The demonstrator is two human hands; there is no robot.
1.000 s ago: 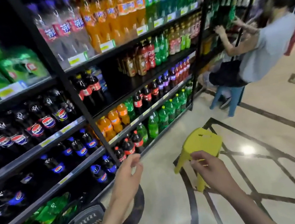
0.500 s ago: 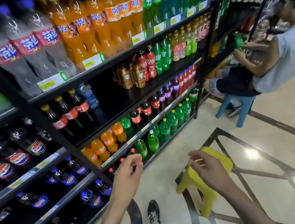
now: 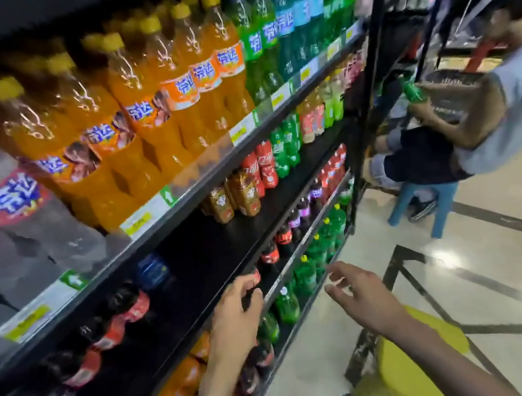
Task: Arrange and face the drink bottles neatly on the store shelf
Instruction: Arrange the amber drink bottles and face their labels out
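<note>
Black shelving unit (image 3: 369,69), four tiers in sight, running away to the right.

- Top tier: large orange soda bottles (image 3: 156,105), yellow caps, blue-lettered labels mostly turned to the aisle; clear bottles with red labels (image 3: 10,202) at the near end, green soda bottles (image 3: 254,50) at the far end.
- Second tier: bare black board in the middle, small brown, red and green bottles grouped further along.
- Third tier: cola row (image 3: 282,238), dark bottles with red labels, single file along the front lip.
- Lowest tier: small green bottles (image 3: 305,274), yellow caps.

Second person (image 3: 505,108) seated on a blue stool (image 3: 431,206) at the next bay. Yellow stool (image 3: 412,367) on the polished floor, under the worker's right forearm.

Left hand (image 3: 235,319) is at the front lip of the third tier, fingers (image 3: 242,282) and thumb curled round a cola bottle (image 3: 255,276) at the near end of that row (dark body, red label; picture blurred here, so which way the label faces cannot be told). Right hand (image 3: 367,300) hangs out in the aisle beside it, fingers apart and straight, holding nothing.
</note>
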